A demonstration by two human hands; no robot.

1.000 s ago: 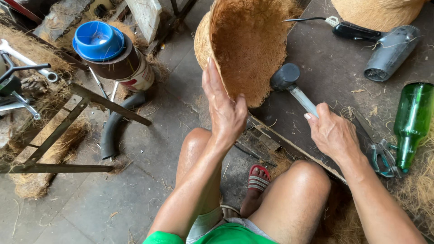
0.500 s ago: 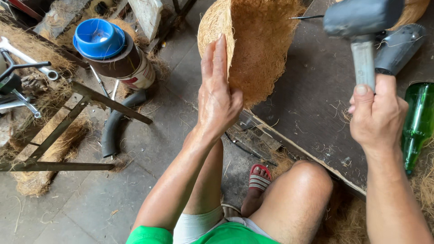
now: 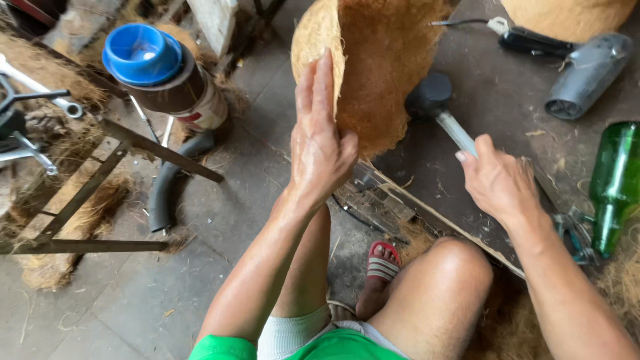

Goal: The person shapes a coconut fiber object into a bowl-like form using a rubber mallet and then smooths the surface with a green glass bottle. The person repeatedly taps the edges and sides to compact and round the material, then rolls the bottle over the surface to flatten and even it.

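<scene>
My left hand (image 3: 320, 137) presses flat against the outer side of a brown coconut-fibre bowl (image 3: 380, 60) that stands on its edge on a dark wooden board (image 3: 493, 113). My right hand (image 3: 500, 183) grips the metal handle of a mallet; its black rubber head (image 3: 428, 95) rests against the inside of the fibre bowl near its lower rim. My knees and a foot in a red sandal (image 3: 383, 263) show below the hands.
A green glass bottle (image 3: 613, 183) lies at the right with pliers (image 3: 573, 230) beside it. A grey heat gun (image 3: 587, 67) and a black-handled tool (image 3: 527, 40) lie at the back. A blue-lidded can (image 3: 163, 77), metal frame (image 3: 100, 193), hose (image 3: 163, 193) and loose fibre stand left.
The mallet was raised high half a second ago and has come down onto the inside of the fibre bowl. My left hand has stayed on the bowl's outer side.
</scene>
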